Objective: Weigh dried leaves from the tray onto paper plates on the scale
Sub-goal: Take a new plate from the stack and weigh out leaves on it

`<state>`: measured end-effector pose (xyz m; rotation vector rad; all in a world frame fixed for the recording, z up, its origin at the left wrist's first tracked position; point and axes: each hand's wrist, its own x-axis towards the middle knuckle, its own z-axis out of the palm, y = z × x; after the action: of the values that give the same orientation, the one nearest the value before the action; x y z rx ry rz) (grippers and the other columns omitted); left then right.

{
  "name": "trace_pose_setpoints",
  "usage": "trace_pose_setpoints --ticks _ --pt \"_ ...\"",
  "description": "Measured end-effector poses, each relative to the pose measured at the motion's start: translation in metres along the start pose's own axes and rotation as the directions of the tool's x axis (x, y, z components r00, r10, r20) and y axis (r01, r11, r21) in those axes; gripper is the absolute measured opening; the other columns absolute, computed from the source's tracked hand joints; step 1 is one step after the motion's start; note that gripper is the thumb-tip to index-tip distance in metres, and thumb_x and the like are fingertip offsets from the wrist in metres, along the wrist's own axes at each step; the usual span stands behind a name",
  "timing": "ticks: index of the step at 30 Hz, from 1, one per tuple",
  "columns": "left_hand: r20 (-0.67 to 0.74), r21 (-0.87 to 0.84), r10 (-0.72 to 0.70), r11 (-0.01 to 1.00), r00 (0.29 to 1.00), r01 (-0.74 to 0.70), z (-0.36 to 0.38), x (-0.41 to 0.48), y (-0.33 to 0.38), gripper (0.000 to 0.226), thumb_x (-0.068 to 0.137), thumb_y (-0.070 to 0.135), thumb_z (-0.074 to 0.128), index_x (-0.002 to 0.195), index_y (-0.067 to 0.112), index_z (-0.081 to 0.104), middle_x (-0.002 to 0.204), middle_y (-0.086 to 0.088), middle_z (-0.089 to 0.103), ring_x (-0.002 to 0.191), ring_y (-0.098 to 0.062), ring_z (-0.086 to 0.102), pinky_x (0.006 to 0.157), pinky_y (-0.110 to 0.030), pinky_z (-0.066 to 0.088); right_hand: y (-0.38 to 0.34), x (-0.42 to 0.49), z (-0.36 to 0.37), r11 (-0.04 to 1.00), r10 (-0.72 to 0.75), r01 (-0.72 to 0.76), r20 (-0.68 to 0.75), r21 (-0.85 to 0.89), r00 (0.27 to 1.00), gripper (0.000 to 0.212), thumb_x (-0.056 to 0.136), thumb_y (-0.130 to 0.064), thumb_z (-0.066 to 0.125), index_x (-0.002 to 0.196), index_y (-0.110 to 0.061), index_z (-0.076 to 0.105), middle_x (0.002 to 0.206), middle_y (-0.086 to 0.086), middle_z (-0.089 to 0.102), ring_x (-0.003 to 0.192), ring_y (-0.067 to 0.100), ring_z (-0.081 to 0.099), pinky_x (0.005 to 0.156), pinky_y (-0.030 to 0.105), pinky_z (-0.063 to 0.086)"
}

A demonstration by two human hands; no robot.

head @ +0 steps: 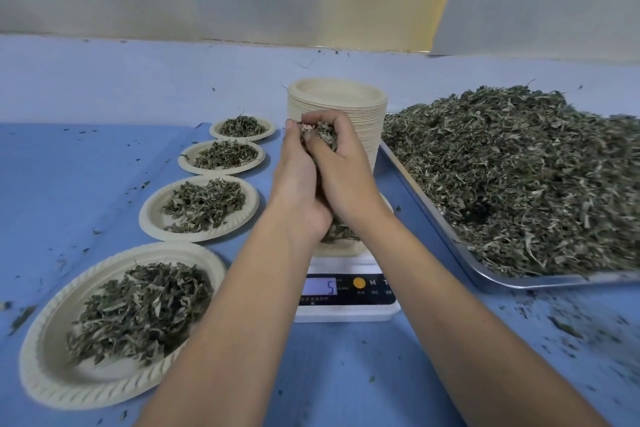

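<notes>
Beige plates (199, 208), grey-green leaves (512, 177), blue tablecloth (69, 166)

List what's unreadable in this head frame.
All head view.
Beige paper plate on white digital scale: mostly hidden behind left hand and right hand, which grip dried green leaves.
Scale display: only a 5 legible, rest blurred.
Heaped metal tray: cut off by right edge.

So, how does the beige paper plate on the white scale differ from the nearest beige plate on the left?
The beige paper plate rests on the white scale; the nearest beige plate on the left lies on the blue table cover. The scale plate is mostly hidden under the left hand and right hand, which cup dried leaves above it; the left plate shows fully, untouched. Both hold leaves.
</notes>
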<state>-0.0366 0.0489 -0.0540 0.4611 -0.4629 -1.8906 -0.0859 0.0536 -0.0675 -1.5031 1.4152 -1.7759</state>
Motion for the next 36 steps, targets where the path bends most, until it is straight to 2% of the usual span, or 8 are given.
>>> trace_pose_setpoints --ticks 4,8,14,18,25,30,34,36 --pt "0.057 0.078 0.042 0.996 0.997 -0.046 -0.002 0.004 -0.006 0.030 0.102 0.036 0.033 0.081 0.022 0.049 0.071 0.007 0.047 0.069 -0.003 0.048 0.060 -0.013 0.040 0.001 -0.001 0.001 0.987 -0.053 0.055 0.015 -0.149 0.998 0.014 0.097 -0.016 0.048 0.108 -0.016 0.056 0.109 0.001 0.062 0.104 0.015 0.057 0.093 0.037 0.045" --pt "-0.048 0.265 0.152 0.955 0.987 -0.134 -0.009 0.011 -0.003 0.031 0.101 0.032 0.039 0.082 0.017 0.057 0.076 0.002 0.061 0.074 -0.009 0.061 0.071 -0.022 0.046 0.004 0.000 -0.001 0.925 -0.175 0.182 0.050 -0.334 0.983 0.019 0.098 -0.010 0.041 0.107 -0.011 0.058 0.107 0.001 0.060 0.103 0.019 0.048 0.092 0.032 0.037" --pt "-0.055 0.188 0.072 0.980 0.996 -0.061 -0.011 0.012 -0.002 0.020 0.101 0.027 0.041 0.107 0.015 0.056 0.090 -0.004 0.064 0.089 -0.015 0.063 0.082 -0.026 0.049 0.010 0.000 -0.001 0.881 -0.193 0.210 0.084 -0.424 0.978 0.028 0.100 -0.013 0.037 0.117 -0.016 0.059 0.113 0.000 0.059 0.108 0.021 0.043 0.095 0.025 0.030" --pt "-0.054 0.108 0.064 0.992 0.996 -0.058 -0.013 0.014 -0.003 0.014 0.100 0.021 0.044 0.106 0.015 0.056 0.089 -0.002 0.060 0.090 -0.014 0.060 0.087 -0.025 0.047 0.012 -0.002 0.001 0.920 -0.145 0.158 0.063 -0.357 0.987 0.033 0.102 -0.015 0.036 0.128 -0.017 0.056 0.118 0.000 0.057 0.110 0.019 0.035 0.101 0.029 0.033" --pt "-0.150 0.071 -0.098 0.991 0.984 0.110 -0.014 0.010 -0.001 0.031 0.099 0.016 0.046 0.128 0.012 0.056 0.123 -0.011 0.062 0.105 -0.024 0.061 0.087 -0.034 0.052 0.011 0.004 0.000 0.993 0.021 -0.023 -0.018 -0.112 1.000 0.034 0.101 -0.013 0.037 0.129 -0.014 0.057 0.122 0.002 0.060 0.127 0.022 0.040 0.110 0.033 0.031" --pt "-0.235 0.103 -0.102 0.986 0.967 0.129 -0.010 0.007 0.004 0.022 0.098 0.015 0.049 0.117 0.015 0.061 0.102 -0.013 0.064 0.077 -0.025 0.062 0.057 -0.035 0.052 0.003 0.009 -0.009 0.979 0.119 -0.094 -0.133 0.178 0.984 0.032 0.099 -0.007 0.038 0.121 -0.006 0.061 0.108 0.004 0.065 0.092 -0.005 0.055 0.076 -0.001 0.038" --pt "-0.265 0.106 -0.091 0.987 0.960 0.123 -0.011 0.007 0.010 0.014 0.097 0.013 0.050 0.108 0.007 0.058 0.094 -0.013 0.061 0.074 -0.024 0.061 0.049 -0.034 0.050 0.002 0.015 -0.016 0.918 0.237 -0.153 -0.197 0.365 0.951 0.029 0.099 -0.006 0.037 0.117 -0.007 0.061 0.101 0.001 0.064 0.094 0.002 0.055 0.086 0.016 0.041" --pt "-0.240 0.050 -0.097 0.992 0.966 0.112 -0.011 0.005 0.016 0.014 0.099 0.012 0.047 0.095 0.001 0.055 0.084 -0.014 0.061 0.065 -0.021 0.060 0.041 -0.031 0.051 0.003 0.016 -0.019 0.928 0.259 -0.189 -0.193 0.321 0.946 0.028 0.100 -0.008 0.038 0.115 -0.009 0.061 0.104 0.000 0.063 0.094 0.001 0.053 0.078 0.012 0.038"
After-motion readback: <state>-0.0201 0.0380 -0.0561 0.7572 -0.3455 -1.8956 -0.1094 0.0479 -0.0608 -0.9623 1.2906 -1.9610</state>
